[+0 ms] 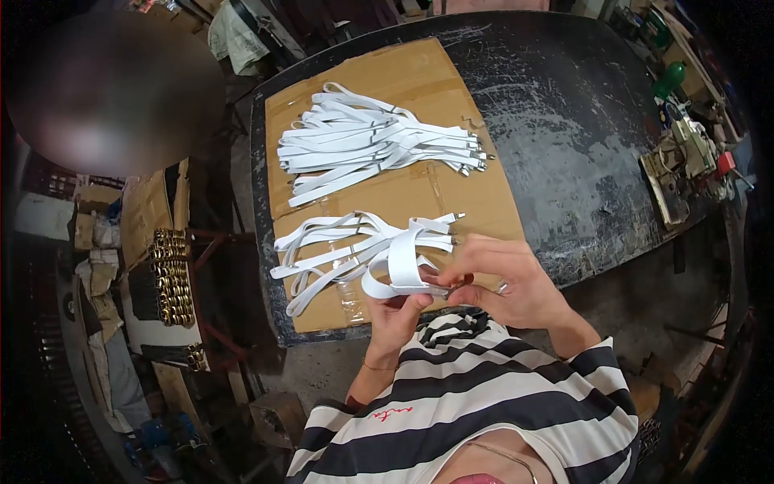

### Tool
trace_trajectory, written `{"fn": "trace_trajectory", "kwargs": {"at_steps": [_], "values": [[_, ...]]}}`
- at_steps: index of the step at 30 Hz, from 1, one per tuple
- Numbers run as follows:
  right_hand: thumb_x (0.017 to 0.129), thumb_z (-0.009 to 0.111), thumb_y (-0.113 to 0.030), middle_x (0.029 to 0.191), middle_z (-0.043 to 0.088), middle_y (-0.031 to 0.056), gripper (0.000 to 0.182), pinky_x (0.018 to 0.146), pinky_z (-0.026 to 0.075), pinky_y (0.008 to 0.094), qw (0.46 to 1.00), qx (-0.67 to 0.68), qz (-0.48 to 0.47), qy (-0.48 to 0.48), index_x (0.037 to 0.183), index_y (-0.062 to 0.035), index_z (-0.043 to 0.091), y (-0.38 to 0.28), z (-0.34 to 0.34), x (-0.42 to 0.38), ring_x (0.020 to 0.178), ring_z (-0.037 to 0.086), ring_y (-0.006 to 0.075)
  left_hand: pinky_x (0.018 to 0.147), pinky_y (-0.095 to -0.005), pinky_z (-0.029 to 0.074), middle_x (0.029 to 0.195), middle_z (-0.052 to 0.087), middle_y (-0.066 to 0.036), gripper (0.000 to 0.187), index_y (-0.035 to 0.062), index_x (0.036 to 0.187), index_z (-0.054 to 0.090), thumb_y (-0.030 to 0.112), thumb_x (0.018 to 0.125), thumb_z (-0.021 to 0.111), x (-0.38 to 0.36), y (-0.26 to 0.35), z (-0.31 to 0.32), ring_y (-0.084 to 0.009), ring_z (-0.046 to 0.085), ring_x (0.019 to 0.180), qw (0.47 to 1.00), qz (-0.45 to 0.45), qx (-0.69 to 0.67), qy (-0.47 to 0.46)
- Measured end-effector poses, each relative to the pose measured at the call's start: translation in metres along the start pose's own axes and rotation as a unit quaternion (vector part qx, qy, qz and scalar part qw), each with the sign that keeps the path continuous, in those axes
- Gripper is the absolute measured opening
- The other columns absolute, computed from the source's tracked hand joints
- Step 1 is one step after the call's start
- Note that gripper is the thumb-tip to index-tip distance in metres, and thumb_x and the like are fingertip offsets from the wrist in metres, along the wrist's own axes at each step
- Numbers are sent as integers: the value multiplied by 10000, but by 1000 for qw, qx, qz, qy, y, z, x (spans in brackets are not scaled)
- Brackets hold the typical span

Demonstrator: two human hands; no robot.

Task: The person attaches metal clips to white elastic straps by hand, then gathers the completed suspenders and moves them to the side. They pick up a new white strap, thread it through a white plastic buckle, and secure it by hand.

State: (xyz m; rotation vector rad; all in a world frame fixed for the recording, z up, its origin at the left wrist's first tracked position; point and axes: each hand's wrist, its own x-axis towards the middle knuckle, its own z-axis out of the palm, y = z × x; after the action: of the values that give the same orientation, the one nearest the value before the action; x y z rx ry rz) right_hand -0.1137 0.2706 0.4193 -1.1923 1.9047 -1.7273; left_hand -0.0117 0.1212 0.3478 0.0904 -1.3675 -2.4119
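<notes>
White strap [402, 260] is curling in a wide loop above my left hand [395, 319], just over the near edge of the cardboard sheet [476, 194]. My left thumb and fingers are closing on the bottom of the loop, holding it from below, and a thin bracelet [379, 369] is circling that wrist. My right hand [512, 286] is bending inward, thumb and forefinger pinching at the strap's end, where a bit of metal is showing; I cannot tell exactly what the fingertips are gripping, since they are covering it.

Just beyond my hands, a smaller bundle of straps [322, 260] is lying on the cardboard, its metal clips pointing right. Farther off, a larger bundle [355, 141] is fanning out, its clips also facing right. Beneath everything, the black table [580, 105] is showing pale scuffs.
</notes>
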Motion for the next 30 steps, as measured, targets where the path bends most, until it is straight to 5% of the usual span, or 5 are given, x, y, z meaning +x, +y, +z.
{"fn": "trace_trajectory", "kwargs": {"at_steps": [16, 23, 25, 28, 30], "values": [[629, 728, 37, 757, 612, 72, 179, 569, 461, 307, 991, -105, -66, 44, 777, -22, 647, -6, -38, -20, 686, 583, 225, 781, -337, 507, 900, 635, -130, 150, -33, 876, 645, 9, 741, 696, 15, -23, 31, -228, 612, 886, 996, 50, 44, -65], [664, 715, 17, 781, 602, 86, 166, 624, 466, 329, 993, -90, -63, 36, 808, -27, 647, -7, -43, -12, 721, 583, 248, 741, -324, 522, 899, 635, -111, 232, -24, 932, 619, -40, 712, 690, 27, -24, 27, -219, 626, 840, 992, 100, 29, -69], [704, 699, -15, 808, 597, 102, 140, 676, 466, 346, 995, -69, -69, 17, 832, -27, 641, -5, -46, -10, 769, 585, 274, 786, -382, 486, 912, 601, -109, 270, -25, 945, 575, 122, 772, 721, 24, -23, 21, -242, 585, 880, 994, 62, 70, -47], [722, 692, -37, 827, 596, 114, 138, 684, 466, 347, 993, -90, -78, 13, 850, -23, 644, -3, -50, -8, 793, 585, 283, 807, -343, 486, 942, 591, -96, 315, -7, 1011, 540, 123, 781, 712, 28, -27, 20, -209, 580, 888, 993, 88, 61, -47], [731, 687, -48, 834, 592, 119, 139, 683, 465, 347, 994, -84, -75, 4, 861, -19, 645, -1, -52, -11, 802, 583, 286, 734, -305, 503, 898, 628, -129, 219, -38, 911, 603, 9, 722, 703, 32, -30, 25, -215, 610, 850, 994, 101, 27, -7]]}}
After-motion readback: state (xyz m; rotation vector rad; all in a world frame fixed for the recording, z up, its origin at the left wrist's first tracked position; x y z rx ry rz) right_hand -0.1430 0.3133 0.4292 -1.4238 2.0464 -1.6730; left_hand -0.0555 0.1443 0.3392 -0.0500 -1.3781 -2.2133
